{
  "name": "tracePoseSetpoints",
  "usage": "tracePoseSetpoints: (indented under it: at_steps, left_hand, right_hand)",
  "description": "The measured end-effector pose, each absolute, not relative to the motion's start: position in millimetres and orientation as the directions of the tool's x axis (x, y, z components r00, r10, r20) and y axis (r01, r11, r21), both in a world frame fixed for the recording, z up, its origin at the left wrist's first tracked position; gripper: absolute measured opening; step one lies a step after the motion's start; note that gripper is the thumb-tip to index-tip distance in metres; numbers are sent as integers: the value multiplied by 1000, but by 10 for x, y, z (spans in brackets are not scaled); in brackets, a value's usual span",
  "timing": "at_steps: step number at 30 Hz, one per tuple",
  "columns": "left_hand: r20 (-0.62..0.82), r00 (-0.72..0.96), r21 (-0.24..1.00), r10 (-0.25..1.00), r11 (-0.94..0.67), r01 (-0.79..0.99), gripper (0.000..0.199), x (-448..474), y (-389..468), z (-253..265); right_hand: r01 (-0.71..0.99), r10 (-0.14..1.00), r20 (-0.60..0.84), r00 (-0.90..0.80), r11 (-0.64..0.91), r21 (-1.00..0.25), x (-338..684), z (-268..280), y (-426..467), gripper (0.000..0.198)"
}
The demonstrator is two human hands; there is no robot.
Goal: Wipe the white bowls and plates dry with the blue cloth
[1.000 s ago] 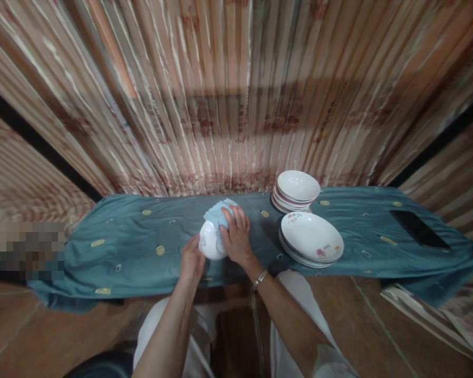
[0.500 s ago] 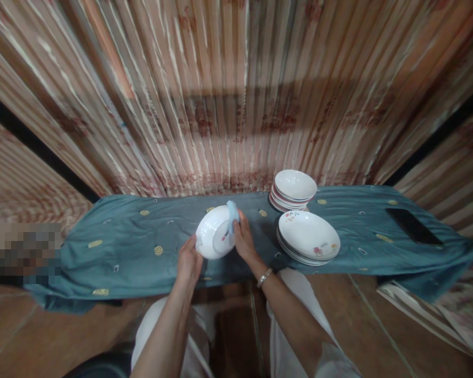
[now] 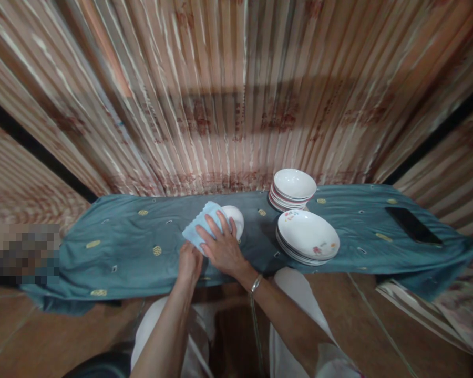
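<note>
My left hand (image 3: 189,264) grips the near left edge of a white bowl (image 3: 237,219), its fingers partly covered by cloth. Most of the bowl is hidden; only its right side shows. Spread over it lies a light blue cloth (image 3: 203,227) with a scalloped edge. My right hand (image 3: 222,244), with fingers fanned out, presses this cloth flat against the bowl. A silver bracelet circles the right wrist.
Right of my hands stands a stack of white flowered plates (image 3: 308,234). Behind it is a stack of white bowls (image 3: 294,186). A black phone (image 3: 413,226) lies farther right on the teal tablecloth (image 3: 126,236). Pleated curtain (image 3: 220,105) hangs behind the table.
My right hand has moved left from the bowl's right rim across its face. The cloth, bunched at the rim before, is now spread over the bowl. The left hand keeps its hold.
</note>
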State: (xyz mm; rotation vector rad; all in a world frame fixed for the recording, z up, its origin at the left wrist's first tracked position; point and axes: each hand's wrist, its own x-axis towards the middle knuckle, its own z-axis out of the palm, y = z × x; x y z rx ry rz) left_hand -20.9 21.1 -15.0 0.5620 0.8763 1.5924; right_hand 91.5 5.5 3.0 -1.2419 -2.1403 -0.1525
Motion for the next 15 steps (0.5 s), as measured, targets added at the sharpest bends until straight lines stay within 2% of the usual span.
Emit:
tracePoseSetpoints:
  at_steps: [3,8,12,15]
  left_hand:
    - [-122,-190,776,974,-26,-631,10,-213,224,-155]
    - [-144,-170,759,975,-1,-651,19,-191,235,-114]
    - [-149,-171,759,974,2,-651,21,-183,228,-105]
    - [-172,-193,755,966,3,-655,20,-189,227,-113]
  right_hand:
    - [825,748,595,-294,513,-238,947,0,111,45]
    - [802,795,599,-95,418,-427,1085,-73,277,47]
    - [706,817,576,36,387,-593,1159,-209,400,48]
    - [574,840,525,137,365,-733,1198,-346,486,50]
